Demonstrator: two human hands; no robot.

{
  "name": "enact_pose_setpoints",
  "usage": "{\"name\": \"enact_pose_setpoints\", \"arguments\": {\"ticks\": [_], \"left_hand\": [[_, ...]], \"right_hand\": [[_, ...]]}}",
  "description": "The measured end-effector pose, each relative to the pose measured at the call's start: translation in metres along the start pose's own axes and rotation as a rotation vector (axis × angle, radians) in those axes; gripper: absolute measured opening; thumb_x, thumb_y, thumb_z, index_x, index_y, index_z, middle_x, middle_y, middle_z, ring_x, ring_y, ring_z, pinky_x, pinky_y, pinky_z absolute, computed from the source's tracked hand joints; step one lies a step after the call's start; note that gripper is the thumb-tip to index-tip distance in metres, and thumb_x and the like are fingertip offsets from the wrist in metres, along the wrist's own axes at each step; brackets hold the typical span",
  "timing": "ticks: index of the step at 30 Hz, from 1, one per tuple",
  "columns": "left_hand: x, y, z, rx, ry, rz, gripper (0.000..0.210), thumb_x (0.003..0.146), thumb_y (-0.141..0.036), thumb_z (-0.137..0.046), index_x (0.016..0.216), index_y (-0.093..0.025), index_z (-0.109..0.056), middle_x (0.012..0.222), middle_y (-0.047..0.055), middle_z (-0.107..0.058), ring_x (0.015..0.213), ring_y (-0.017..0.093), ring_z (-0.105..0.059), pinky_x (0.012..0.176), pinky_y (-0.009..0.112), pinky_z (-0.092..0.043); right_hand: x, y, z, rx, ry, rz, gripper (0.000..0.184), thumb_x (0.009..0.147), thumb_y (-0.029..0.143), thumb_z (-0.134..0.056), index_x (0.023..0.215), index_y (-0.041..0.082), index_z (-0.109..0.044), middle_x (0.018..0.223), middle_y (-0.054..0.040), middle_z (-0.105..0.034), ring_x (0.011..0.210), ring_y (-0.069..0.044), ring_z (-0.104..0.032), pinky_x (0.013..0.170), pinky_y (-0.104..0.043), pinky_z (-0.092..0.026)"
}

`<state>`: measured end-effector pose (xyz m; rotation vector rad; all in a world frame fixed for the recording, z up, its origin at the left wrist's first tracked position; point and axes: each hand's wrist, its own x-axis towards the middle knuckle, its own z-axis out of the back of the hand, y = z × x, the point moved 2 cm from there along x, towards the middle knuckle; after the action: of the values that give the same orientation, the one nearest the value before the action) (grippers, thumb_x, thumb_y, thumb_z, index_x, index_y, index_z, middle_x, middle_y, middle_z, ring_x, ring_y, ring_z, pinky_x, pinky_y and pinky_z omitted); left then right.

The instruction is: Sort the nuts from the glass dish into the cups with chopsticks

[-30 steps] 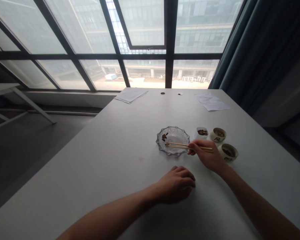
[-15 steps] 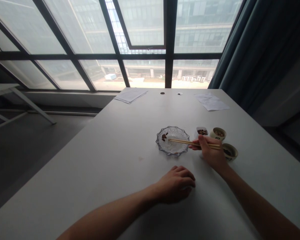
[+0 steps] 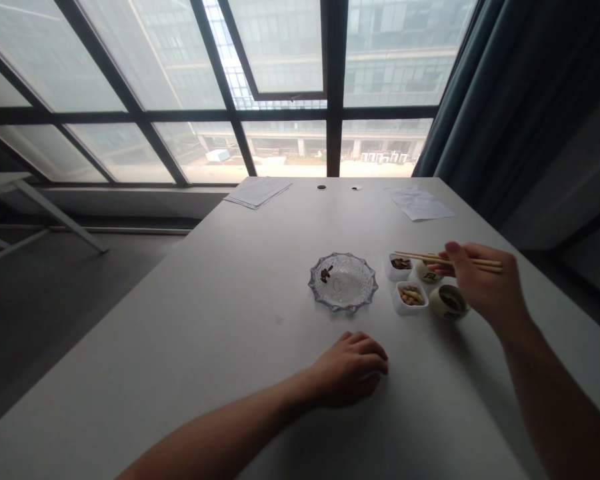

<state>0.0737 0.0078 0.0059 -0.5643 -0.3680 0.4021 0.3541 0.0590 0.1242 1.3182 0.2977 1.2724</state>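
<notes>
My right hand (image 3: pixel 487 280) grips a pair of wooden chopsticks (image 3: pixel 473 263) above the small containers, tips pointing left. The tips are over a white plastic cup of dark brown pieces (image 3: pixel 401 264); whether they touch or pinch anything cannot be made out. Below it sits a similar cup of tan pieces (image 3: pixel 411 296). A cream ceramic cup (image 3: pixel 429 271) is partly hidden by my right hand, and a second ceramic cup (image 3: pixel 449 303) stands nearer. To the left, a scalloped glass plate (image 3: pixel 367 293) bears a few dark pieces (image 3: pixel 326 273). My left hand (image 3: pixel 355 367) rests palm down on the table, fingers loosely bent, holding nothing visible.
The white table (image 3: pixel 220 300) reaches to the window. Stacked papers (image 3: pixel 257 193) lie at its far left and a loose sheet (image 3: pixel 417 202) at the far right. Two round holes (image 3: pixel 321 187) are near the back edge. A dark curtain (image 3: pixel 473 100) hangs at right.
My right hand has moved the chopsticks right and away from the glass plate, up over the containers. The cup of tan pieces now shows. My left hand stays in place.
</notes>
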Motion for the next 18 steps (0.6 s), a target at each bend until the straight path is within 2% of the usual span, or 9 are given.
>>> {"name": "enact_pose_setpoints", "arguments": {"ticks": [6, 12, 18], "left_hand": [[0.0, 0.0, 0.0, 0.011, -0.001, -0.007, 0.016, 0.098, -0.022, -0.069, 0.113, -0.026, -0.071, 0.127, 0.003, -0.074, 0.12, 0.023, -0.064, 0.109, 0.036, -0.042], [-0.002, 0.001, -0.002, 0.003, -0.021, -0.01, 0.015, 0.097, -0.022, -0.069, 0.112, -0.026, -0.072, 0.126, 0.003, -0.074, 0.119, 0.024, -0.065, 0.107, 0.036, -0.042], [-0.002, 0.003, -0.005, 0.013, -0.026, -0.013, 0.015, 0.097, -0.022, -0.069, 0.11, -0.026, -0.073, 0.125, 0.002, -0.075, 0.118, 0.023, -0.065, 0.106, 0.037, -0.043]], "right_hand": [[-0.011, 0.015, -0.009, 0.025, 0.012, -0.034, 0.046, 0.093, 0.062, -0.074, 0.085, 0.018, -0.079, 0.073, -0.007, -0.081, 0.064, -0.024, -0.08, 0.058, -0.029, -0.066], [-0.032, 0.032, -0.019, 0.11, 0.071, -0.022, 0.043, 0.096, 0.06, -0.071, 0.09, 0.018, -0.079, 0.08, -0.0088, -0.082, 0.069, -0.024, -0.081, 0.065, -0.031, -0.067], [-0.064, 0.029, -0.039, 0.282, 0.025, -0.037, 0.04, 0.095, 0.058, -0.073, 0.091, 0.019, -0.079, 0.082, -0.009, -0.082, 0.072, -0.027, -0.082, 0.068, -0.036, -0.07]]}}
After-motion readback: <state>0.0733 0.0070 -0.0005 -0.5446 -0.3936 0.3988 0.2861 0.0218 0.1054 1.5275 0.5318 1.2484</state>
